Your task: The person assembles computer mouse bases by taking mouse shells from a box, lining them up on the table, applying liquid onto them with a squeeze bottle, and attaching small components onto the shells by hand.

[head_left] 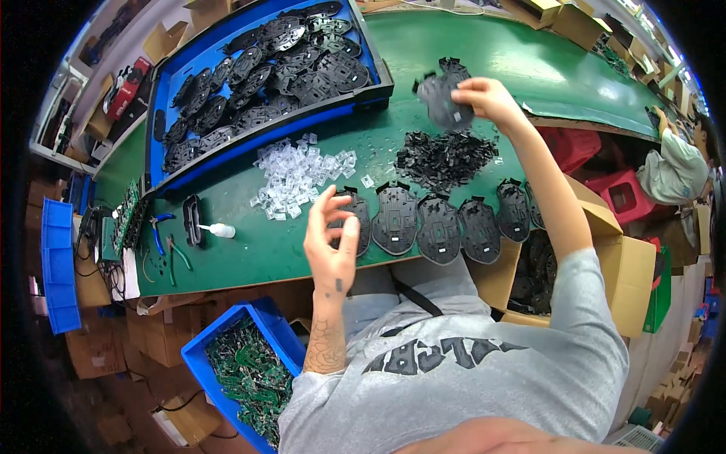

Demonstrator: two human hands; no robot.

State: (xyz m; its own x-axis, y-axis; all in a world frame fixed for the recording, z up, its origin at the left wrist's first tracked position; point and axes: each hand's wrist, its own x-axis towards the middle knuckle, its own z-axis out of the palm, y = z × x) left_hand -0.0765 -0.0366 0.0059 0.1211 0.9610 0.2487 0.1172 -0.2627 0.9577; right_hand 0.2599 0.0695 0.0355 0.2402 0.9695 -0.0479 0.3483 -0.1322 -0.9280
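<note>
My right hand [488, 98] is raised over the bench and pinches black plastic mouse bases [446, 102] by their right edge; they look like two, overlapping. Below them lies a heap of small black plastic parts [446, 160]. My left hand [331, 242] has its fingers apart and curved, just over the leftmost mouse base [357, 216] in a row along the bench's near edge. Whether it touches that base I cannot tell. Further along the row lie more bases, among them one [395, 219] beside my left hand and one [513, 212] toward the right.
A blue tray [170, 87] full of black bases stands at the back left. Small clear plastic pieces [299, 174] lie mid-bench, with a white bottle [221, 230] and pliers [180, 257] to the left. Below are a blue bin [198, 348] of circuit boards and a cardboard box [612, 280].
</note>
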